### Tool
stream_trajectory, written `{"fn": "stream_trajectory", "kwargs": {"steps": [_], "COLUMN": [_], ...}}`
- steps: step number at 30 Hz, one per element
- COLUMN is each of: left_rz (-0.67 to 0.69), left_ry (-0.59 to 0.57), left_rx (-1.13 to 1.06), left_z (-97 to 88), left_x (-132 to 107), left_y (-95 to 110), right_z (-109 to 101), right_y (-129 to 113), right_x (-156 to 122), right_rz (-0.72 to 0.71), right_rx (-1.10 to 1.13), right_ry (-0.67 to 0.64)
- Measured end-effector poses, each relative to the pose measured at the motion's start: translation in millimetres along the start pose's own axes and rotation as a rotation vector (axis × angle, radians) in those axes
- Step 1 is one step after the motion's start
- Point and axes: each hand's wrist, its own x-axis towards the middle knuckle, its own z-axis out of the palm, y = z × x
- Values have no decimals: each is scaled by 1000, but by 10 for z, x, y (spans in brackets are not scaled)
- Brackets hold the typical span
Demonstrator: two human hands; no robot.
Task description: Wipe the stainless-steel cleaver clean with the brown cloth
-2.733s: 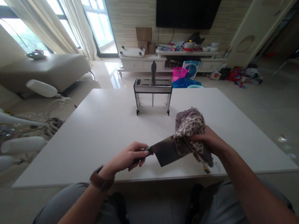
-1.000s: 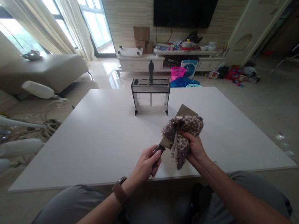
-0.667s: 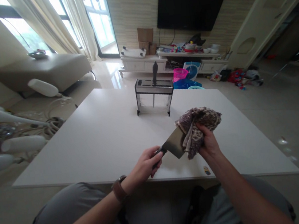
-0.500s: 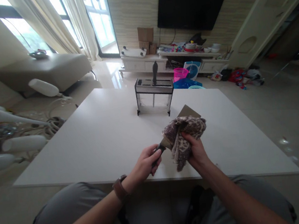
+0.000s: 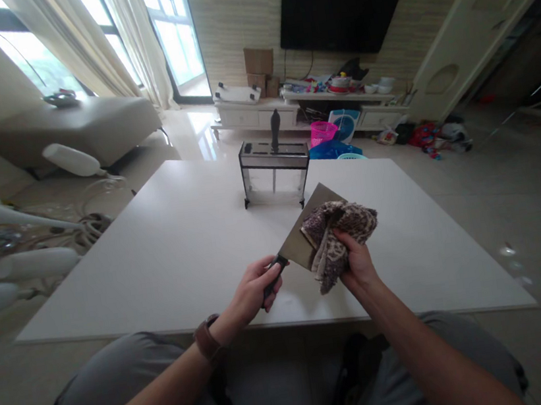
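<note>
My left hand (image 5: 261, 283) is wrapped round the black handle of a cleaver (image 5: 300, 242), whose wide blade points away to the upper right above the table. A brown and white patterned cloth (image 5: 339, 233) is bunched in my right hand (image 5: 358, 261) and folded against the blade, covering its right side. The near part of the blade and its far corner show bare. Farther back on the table stands a clear knife block (image 5: 272, 159) with a dark frame; one black-handled knife (image 5: 275, 130) sticks up from its top slots.
The white table (image 5: 195, 239) reaches from my knees towards a TV stand (image 5: 249, 115). A pink basket (image 5: 322, 132) and other household items sit on the floor beyond. White lamp arms (image 5: 34, 262) crowd the left side, and a grey bench (image 5: 72, 132) stands by the window.
The cloth has slid along the blade away from the handle, baring more of the blade near my left hand. My left hand has shifted slightly left.
</note>
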Motion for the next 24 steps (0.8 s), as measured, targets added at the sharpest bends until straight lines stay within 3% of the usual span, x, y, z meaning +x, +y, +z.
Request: {"fn": "stream_trajectory", "kwargs": {"steps": [5, 10, 14, 21, 24], "left_rz": [26, 58, 33, 87, 88], "left_ry": [3, 47, 27, 37, 63], "left_rx": [-6, 12, -15, -18, -52], "left_z": [60, 99, 49, -62, -48], "left_x": [0, 16, 43, 32, 29], "left_y": [-96, -194, -121, 15, -12], "right_z": [51, 52, 50, -11, -16], "right_y": [210, 453, 369, 56, 50], "right_x": [-255, -421, -358, -135, -132], "right_rz": [125, 72, 64, -104, -64], "right_rx": [-76, -169, -242, -209, -159], "right_ry": [-175, -165, -149, -58, -103]}}
